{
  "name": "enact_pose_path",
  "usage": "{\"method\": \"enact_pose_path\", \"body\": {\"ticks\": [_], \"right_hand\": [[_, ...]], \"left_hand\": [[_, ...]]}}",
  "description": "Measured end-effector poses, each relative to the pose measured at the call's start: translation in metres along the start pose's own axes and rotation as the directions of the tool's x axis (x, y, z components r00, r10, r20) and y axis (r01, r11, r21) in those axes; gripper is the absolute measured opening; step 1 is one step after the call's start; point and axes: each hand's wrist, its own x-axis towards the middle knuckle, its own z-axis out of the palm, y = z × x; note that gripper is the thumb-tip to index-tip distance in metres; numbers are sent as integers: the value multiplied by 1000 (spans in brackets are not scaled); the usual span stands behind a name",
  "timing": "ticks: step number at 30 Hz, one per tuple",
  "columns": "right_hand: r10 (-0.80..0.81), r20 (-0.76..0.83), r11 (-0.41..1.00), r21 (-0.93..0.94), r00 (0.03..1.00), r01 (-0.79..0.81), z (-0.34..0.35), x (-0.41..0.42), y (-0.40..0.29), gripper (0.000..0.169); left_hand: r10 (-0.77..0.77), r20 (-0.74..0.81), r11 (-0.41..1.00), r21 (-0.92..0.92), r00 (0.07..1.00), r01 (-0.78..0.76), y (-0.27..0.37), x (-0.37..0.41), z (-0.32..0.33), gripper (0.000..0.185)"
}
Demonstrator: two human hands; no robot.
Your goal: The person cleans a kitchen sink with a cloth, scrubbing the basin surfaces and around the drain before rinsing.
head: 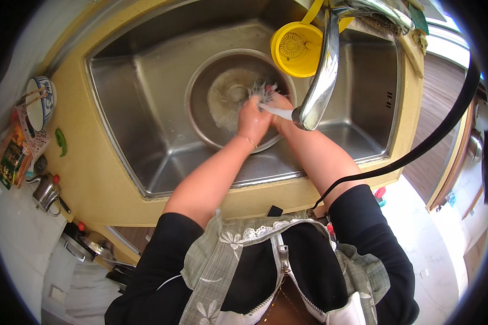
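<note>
Water runs from the chrome faucet (315, 97) onto my two hands, which meet over a round stainless steel basin (199, 126) in the sink. My left hand (254, 115) is at the basin's right half, its fingers blurred by splashing water. Against it, partly behind the stream, is my right hand (281, 106). A small reddish thing (269, 88) shows at the fingertips; what it is, and whether either hand grips it, I cannot tell. Some water lies in the bottom of the basin.
A yellow plastic strainer basket (297, 48) hangs beside the faucet. Around the stainless steel sink (154, 122) runs a yellow countertop (81, 170), with a green pepper (60, 142), a blue-and-white bowl (49, 99) with chopsticks, and a metal kettle (48, 193) at left. A black strap (427, 142) crosses at right.
</note>
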Motion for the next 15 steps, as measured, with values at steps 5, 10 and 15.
{"method": "enact_pose_path", "body": {"ticks": [5,10,15], "right_hand": [[-261,297,809,-452,919,375,-11,0,6,30],[-368,470,142,-824,802,548,26,-50,-1,26],[-73,255,979,-166,964,118,-5,-30,10,32]], "left_hand": [[232,-84,963,158,969,-216,24,-15,-13,24],[153,-159,946,308,975,-98,19,25,-29,24],[260,-37,947,207,965,-247,42,-25,-17,12]]}}
